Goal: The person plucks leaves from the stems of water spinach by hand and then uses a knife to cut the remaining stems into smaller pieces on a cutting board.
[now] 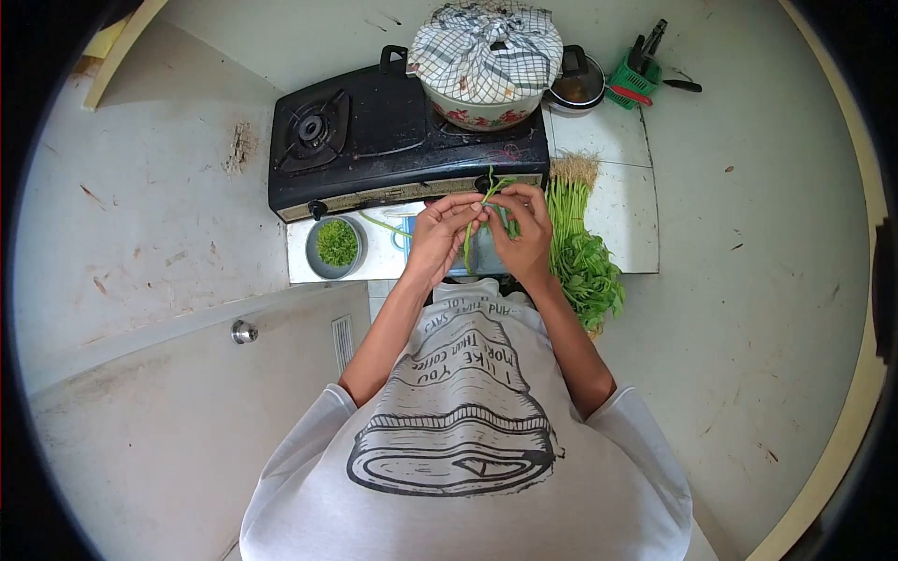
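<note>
While leafy greens (589, 273) rest on the bench (629, 224), I see left hand (438, 241) and right hand (526, 238) pinching a green stem (468, 251) between closed fingers (456, 203).

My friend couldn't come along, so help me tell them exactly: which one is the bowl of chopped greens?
Start at the black stove and find its uncovered burner, on the left of the picture. In front of that end, on the white counter, sits a small round grey bowl. Its greens are finely chopped, unlike the long, leafy bunch at the counter's right.
</note>
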`<state>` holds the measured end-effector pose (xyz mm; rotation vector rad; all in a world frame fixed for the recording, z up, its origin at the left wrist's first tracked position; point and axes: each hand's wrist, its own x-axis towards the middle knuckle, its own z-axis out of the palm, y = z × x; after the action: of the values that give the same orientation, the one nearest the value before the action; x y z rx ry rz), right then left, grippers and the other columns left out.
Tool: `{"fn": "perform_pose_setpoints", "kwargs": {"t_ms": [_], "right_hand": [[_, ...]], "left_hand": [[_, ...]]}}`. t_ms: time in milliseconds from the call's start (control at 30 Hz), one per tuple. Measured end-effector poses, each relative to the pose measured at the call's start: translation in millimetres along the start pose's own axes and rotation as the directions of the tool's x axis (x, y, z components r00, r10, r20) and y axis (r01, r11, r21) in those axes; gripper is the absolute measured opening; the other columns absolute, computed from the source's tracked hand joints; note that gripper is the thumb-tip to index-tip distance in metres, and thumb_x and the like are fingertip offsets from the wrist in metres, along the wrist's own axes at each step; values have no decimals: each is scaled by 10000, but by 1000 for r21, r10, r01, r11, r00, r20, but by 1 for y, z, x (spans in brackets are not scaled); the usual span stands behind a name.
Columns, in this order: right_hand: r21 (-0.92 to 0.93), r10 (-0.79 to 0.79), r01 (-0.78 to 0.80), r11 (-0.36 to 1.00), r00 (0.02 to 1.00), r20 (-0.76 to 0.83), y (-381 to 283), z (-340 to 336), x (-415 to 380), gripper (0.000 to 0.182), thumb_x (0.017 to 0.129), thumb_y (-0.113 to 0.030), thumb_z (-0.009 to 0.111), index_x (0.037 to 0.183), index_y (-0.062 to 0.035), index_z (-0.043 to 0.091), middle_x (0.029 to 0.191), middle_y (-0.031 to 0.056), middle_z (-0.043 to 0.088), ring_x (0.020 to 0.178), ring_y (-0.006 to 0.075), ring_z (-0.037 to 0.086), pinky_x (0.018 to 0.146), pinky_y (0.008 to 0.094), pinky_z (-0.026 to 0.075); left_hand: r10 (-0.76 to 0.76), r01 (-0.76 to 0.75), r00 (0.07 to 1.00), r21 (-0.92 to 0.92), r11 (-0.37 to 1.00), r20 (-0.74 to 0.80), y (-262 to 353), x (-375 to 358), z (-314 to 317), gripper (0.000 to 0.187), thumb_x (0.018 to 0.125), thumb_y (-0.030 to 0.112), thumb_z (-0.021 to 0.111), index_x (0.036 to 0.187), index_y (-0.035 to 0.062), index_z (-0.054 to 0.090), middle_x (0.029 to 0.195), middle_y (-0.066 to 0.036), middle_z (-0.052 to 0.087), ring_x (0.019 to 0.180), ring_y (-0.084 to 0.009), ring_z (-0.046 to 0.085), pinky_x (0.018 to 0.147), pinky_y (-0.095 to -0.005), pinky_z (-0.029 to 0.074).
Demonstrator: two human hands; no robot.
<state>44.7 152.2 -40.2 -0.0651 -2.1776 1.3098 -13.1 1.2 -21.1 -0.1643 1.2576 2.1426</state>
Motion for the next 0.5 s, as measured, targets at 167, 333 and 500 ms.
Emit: {"fn": "perform_pose_setpoints", "kwargs": {"t_ms": [167,333,500], "right_hand": [[36,39,-41,998,998,58,2,-3,0,258,828,43,748,1075,-25,717,1175,115,622,999,279,701,806,361,572],[24,13,-14,1000,998,69,2,-4,4,248,834,44,730,1072,-23,709,1147,111,686,1032,307,708,845,383,572],[26,22,-24,999,998,61,2,-4,8,227,845,35,727,1063,-26,709,1095,117,701,1007,309,708,838,387,573]], "left_hand": [[-4,5,1000,65,998,-19,2,1,2,225,1004,25,652,1207,-72,660,1050,-135,737,934,-139,712,823,-214,576],[-19,20,1000,51,998,-24,3,4,0,208,1001,22,654,1187,-72,662,1040,-140,740,953,-157,728,835,-220,592],[-8,8,1000,50,999,1,5,4,2,193,999,21,658,1168,-71,665,1039,-142,743,942,-157,729,831,-219,592]]}}
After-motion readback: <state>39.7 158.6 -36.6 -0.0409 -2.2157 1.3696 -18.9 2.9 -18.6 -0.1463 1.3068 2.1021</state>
